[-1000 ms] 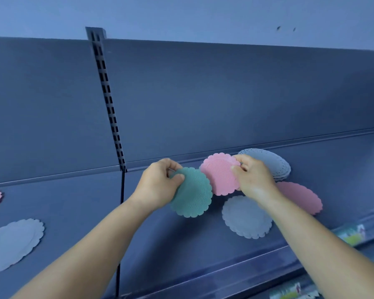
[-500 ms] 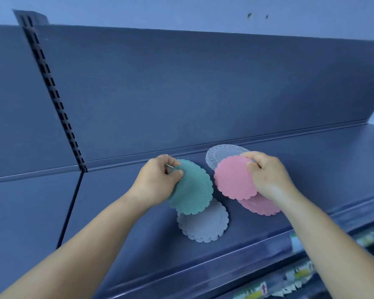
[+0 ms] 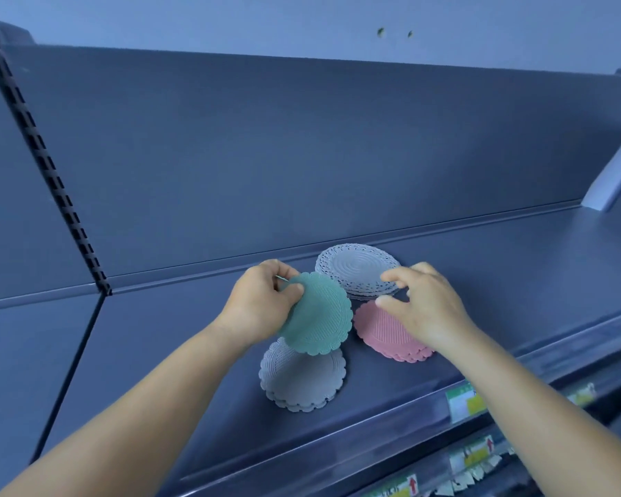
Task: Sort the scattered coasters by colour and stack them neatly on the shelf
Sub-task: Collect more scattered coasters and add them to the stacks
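Observation:
My left hand [image 3: 262,306] pinches a round teal coaster [image 3: 319,315] by its left edge and holds it tilted above the shelf [image 3: 517,281]. Below it lies a small stack of grey scalloped coasters [image 3: 302,380]. To the right, a stack of pink coasters [image 3: 384,333] lies flat on the shelf. My right hand [image 3: 423,304] hovers over the pink stack with its fingers spread and relaxed, holding nothing. Behind the hands, a stack of pale lacy grey coasters [image 3: 355,267] sits near the back panel.
A slotted upright rail [image 3: 51,166] divides the dark back panel at the left. Price labels [image 3: 463,403] run along the shelf's front lip, with more on the shelf below. A slanted grey bracket [image 3: 613,174] stands at the far right.
My right hand has put the pink coaster down on the pink stack and let go of it. The view has shifted right; the left hand still holds the teal coaster.

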